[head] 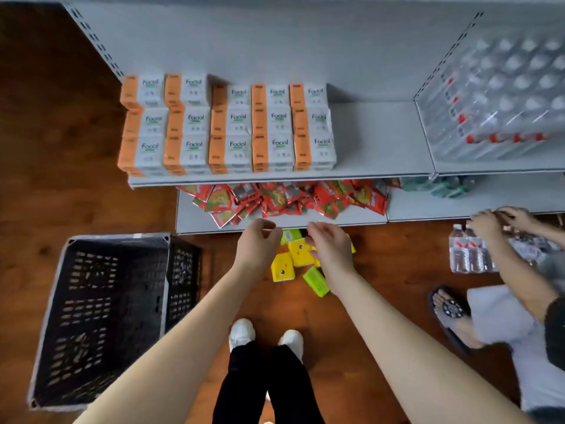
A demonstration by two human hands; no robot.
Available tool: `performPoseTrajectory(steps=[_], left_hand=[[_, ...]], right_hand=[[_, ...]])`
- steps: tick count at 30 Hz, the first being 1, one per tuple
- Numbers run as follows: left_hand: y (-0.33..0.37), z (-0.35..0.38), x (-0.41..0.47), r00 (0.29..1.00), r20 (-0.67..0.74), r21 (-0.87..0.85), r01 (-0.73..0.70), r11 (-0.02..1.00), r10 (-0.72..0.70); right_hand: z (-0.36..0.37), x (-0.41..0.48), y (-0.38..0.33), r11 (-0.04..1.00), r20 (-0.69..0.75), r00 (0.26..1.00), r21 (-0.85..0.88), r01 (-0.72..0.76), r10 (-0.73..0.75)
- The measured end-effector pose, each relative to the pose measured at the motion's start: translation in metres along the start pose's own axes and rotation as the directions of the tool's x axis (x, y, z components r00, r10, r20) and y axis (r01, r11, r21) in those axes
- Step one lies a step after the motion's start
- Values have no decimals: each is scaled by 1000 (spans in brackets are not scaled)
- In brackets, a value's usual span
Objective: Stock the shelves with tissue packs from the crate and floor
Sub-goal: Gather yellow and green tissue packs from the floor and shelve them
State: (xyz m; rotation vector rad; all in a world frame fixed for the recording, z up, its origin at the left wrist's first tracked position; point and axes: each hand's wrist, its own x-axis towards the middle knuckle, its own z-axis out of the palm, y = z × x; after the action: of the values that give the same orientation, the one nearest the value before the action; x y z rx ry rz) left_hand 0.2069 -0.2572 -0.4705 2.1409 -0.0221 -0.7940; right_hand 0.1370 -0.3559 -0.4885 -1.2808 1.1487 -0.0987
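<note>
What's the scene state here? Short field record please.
left hand: over floor, fingers loosely curled, holding nothing
right hand: above the yellow and green packs on floor, contact unclear
crate: black, on floor at left, no packs visible inside
upper shelf: stacked Facial tissue packs, right part bare

Shelf (376, 139): tissue packs (227, 130); floor (382, 270): yellow packs (282, 270), crate (101, 316)

Red snack packets (284, 200) lie heaped; wrapped water bottles (495, 99) stand at right.
</note>
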Motion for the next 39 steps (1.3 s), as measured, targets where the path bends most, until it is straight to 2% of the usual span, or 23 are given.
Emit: performPoseTrajectory(steps=[5, 15, 20, 24, 27, 31, 35, 39], left_hand=[[-96, 60, 55, 997, 36, 107, 60, 992, -64], [-292, 187, 193, 983, 147, 286, 62, 956, -107], [-366, 234, 249, 975, 152, 343, 103, 934, -164], [-410, 262, 285, 953, 141, 317, 214, 924, -269], [-433, 278, 306, 921, 156, 235, 317, 919, -358], [-447, 288, 320, 909, 159, 142, 365, 920, -385], [-430, 273, 310, 902, 113, -106, 427, 898, -416], [-392, 236, 280, 929, 86, -300, 369, 880, -360]], right_hand=[[5, 63, 121, 990, -75, 988, 44, -132, 135], [34, 203, 351, 951, -95, 948, 86, -297, 304], [47, 272, 426, 964, -108, 961, -48, -262, 256], [62, 320, 456, 958, -78, 976, -189, -217, 205], [70, 341, 466, 952, -67, 977, -221, -213, 203], [79, 348, 470, 940, -42, 971, -245, -237, 234], [82, 331, 453, 952, -24, 967, -169, -254, 253], [81, 292, 412, 946, -7, 947, -41, -322, 322]])
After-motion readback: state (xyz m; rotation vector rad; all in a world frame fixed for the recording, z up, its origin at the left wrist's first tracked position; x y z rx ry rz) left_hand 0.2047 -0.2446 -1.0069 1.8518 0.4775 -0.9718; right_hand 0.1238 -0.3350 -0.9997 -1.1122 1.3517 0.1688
